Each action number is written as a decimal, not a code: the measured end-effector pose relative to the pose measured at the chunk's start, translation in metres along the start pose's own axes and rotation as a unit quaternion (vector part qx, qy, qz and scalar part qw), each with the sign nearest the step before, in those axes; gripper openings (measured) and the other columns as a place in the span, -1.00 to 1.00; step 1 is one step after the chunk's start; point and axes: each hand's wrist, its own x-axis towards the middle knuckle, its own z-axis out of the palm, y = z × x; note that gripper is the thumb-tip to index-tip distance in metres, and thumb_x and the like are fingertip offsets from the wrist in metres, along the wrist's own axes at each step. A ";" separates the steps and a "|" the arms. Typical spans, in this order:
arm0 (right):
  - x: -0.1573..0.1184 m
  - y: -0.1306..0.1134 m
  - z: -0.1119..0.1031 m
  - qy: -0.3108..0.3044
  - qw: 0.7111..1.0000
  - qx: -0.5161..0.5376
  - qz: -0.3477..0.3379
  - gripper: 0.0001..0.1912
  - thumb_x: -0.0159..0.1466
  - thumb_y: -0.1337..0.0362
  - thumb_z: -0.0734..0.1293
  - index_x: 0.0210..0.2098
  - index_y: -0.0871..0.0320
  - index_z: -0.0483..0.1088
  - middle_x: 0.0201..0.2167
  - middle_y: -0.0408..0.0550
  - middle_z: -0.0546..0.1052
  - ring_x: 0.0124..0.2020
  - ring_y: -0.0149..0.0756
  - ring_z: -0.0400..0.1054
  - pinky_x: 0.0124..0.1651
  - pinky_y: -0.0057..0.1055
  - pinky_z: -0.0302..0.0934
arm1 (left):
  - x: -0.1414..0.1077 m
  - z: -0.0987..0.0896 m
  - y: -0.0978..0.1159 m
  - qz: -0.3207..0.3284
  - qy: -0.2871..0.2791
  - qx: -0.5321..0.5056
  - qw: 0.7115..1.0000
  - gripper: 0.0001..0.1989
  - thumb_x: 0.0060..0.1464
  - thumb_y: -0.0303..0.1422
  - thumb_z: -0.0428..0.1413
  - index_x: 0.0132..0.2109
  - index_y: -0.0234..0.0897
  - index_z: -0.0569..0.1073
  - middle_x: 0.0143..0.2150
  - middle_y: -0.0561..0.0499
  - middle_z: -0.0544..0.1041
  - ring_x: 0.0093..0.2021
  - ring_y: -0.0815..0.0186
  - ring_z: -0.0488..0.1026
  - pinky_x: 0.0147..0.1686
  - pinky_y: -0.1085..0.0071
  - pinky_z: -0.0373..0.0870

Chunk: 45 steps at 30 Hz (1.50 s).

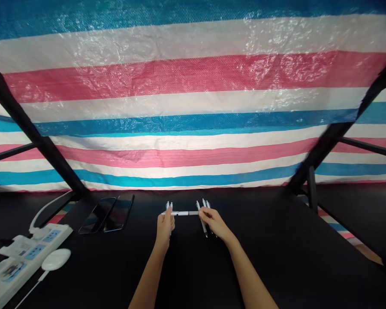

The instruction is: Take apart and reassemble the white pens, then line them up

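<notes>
Fingers are covering much of the pen barrels, so the exact grip and the pen count cannot be fully confirmed. The hands are working apart from each other, near the middle of the worktop [276, 266] and toward its far edge. The left hand [164, 227] is closing around two upright white pens [169, 210], with their top ends rising above the fingers. The right hand [214, 223] is curling over a tilted cluster of what appear to be three white pens [203, 219]. A horizontal white pen [182, 213] is spanning the gap between the hands, with its ends reaching the fingers of both.

Two dark smartphones [96, 216] are lying side by side near the far edge, left of the hands. A white power strip [35, 253] is running along the left edge, with a rounded white device [55, 259] beside it on a white cable [28, 287]. A striped tarpaulin [193, 77] is hanging beyond the far edge, crossed by black frame bars [25, 124].
</notes>
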 end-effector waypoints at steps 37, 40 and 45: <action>0.001 -0.006 0.007 0.037 0.998 0.050 0.003 -0.49 0.17 -0.14 0.23 -0.59 0.17 0.42 -0.72 -0.24 0.12 -0.64 -0.46 -0.03 -0.54 -0.47 -0.15 | -0.011 0.004 0.014 0.006 -0.093 -0.067 0.993 -0.25 -0.11 -0.25 0.24 0.21 -0.10 0.10 -0.37 0.10 0.49 -0.51 0.40 0.46 -0.37 0.34 0.46; 0.004 -0.001 -0.001 0.145 0.984 0.104 -0.003 -0.48 0.16 -0.15 0.24 -0.63 0.17 0.39 -0.74 -0.25 0.08 -0.65 -0.46 -0.04 -0.53 -0.45 -0.10 | -0.013 0.006 0.014 -0.005 -0.095 -0.061 0.994 -0.28 -0.15 -0.25 0.26 0.15 -0.14 0.16 -0.42 0.13 0.47 -0.55 0.41 0.43 -0.43 0.34 0.46; 0.007 0.006 -0.010 0.262 0.941 0.211 0.017 -0.52 0.12 -0.15 0.28 -0.61 0.14 0.32 -0.75 -0.28 0.06 -0.68 -0.47 -0.06 -0.57 -0.45 -0.08 | -0.015 0.007 0.016 -0.005 -0.106 -0.055 0.993 -0.33 -0.14 -0.25 0.24 0.12 -0.16 0.19 -0.42 0.12 0.47 -0.57 0.41 0.43 -0.46 0.35 0.45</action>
